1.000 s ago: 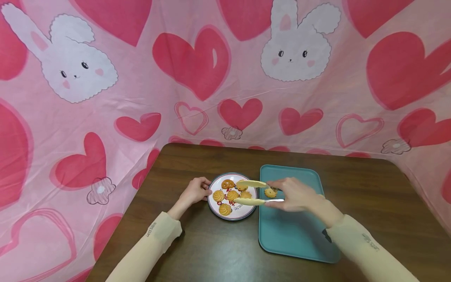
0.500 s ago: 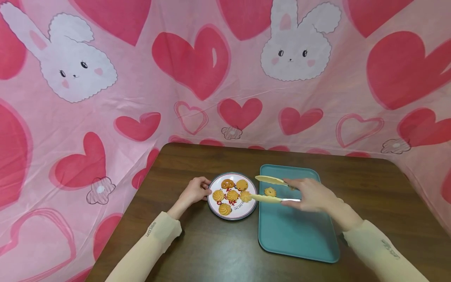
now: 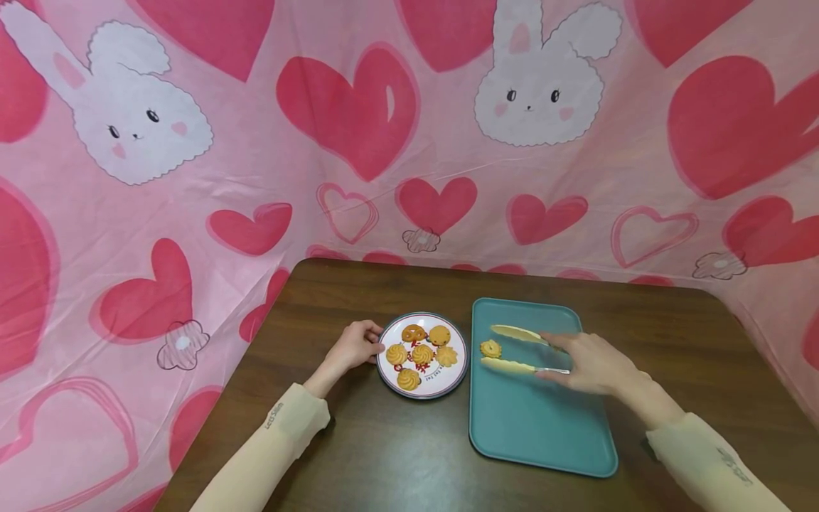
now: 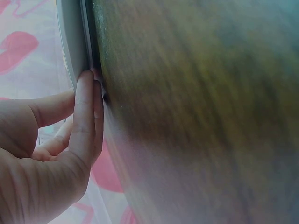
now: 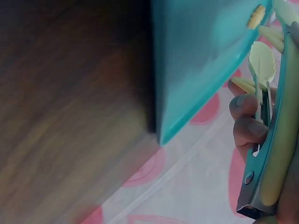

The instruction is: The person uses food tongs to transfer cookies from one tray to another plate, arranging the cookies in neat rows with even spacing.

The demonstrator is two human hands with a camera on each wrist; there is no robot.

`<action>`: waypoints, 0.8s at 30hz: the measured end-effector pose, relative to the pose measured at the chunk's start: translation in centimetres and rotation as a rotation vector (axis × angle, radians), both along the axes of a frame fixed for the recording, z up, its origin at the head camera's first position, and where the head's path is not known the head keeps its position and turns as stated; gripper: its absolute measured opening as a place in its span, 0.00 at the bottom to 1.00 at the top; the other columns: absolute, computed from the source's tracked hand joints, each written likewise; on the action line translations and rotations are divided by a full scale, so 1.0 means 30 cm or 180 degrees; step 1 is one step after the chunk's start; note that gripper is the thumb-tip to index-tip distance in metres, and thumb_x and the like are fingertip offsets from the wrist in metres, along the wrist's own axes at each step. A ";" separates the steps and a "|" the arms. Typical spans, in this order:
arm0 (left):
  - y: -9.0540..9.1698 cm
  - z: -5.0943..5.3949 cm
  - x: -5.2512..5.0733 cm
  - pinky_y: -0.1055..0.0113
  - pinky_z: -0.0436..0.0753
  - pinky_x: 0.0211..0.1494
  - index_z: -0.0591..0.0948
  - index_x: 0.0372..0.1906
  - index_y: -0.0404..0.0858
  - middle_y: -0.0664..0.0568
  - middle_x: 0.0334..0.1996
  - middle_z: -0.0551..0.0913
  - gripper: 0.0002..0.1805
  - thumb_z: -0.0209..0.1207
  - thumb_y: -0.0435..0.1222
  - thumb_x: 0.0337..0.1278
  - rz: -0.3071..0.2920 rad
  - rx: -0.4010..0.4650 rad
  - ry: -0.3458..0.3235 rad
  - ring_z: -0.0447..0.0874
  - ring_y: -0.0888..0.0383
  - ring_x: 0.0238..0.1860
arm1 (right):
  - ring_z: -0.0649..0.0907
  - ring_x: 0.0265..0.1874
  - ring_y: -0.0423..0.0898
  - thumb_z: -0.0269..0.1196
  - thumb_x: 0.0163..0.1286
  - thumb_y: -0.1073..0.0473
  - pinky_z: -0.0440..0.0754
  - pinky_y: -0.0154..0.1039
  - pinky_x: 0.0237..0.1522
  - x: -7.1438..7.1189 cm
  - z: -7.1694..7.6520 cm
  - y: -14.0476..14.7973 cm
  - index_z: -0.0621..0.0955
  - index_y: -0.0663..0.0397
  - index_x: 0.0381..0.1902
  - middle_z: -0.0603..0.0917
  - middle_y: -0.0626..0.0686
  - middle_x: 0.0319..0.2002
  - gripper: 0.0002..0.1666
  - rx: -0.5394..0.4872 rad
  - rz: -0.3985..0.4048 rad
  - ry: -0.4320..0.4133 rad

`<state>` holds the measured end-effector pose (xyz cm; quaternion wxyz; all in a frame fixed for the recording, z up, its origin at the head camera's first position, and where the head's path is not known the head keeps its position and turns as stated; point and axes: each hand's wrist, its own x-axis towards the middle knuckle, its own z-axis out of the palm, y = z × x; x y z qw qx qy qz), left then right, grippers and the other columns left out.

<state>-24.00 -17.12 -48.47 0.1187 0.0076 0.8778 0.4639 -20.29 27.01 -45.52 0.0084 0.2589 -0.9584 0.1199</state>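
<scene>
My left hand (image 3: 352,348) pinches the left rim of a white round plate (image 3: 441,385), thumb on top and fingers against its underside in the left wrist view. Several golden cookies (image 3: 422,355) lie on the plate, with a pretzel-shaped one (image 3: 413,333) at the back. My right hand (image 3: 595,363) holds cream-tipped metal tongs (image 3: 508,365) over a teal tray (image 3: 537,434). The tongs' tips stand apart. One small round cookie (image 3: 490,348) lies on the tray, between the tips in the head view; whether they touch it I cannot tell.
The tray sits just right of the plate on a dark wooden table (image 3: 397,455). Behind and to the left hangs a pink cloth (image 3: 448,156) with hearts and rabbits, close to the table's edges.
My right hand has drawn the tongs rightward from over the plate to over the tray. A cookie beside the tongs' tip now lies uncovered at the plate's right. My left hand has stayed put.
</scene>
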 end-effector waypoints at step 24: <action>0.001 0.002 0.000 0.63 0.87 0.31 0.81 0.51 0.29 0.45 0.34 0.79 0.16 0.66 0.25 0.58 -0.0017 0.0023 -0.0005 0.81 0.55 0.28 | 0.86 0.45 0.51 0.66 0.61 0.30 0.86 0.52 0.43 0.000 -0.056 0.020 0.79 0.60 0.62 0.86 0.57 0.50 0.46 -0.0154 0.0026 -0.0107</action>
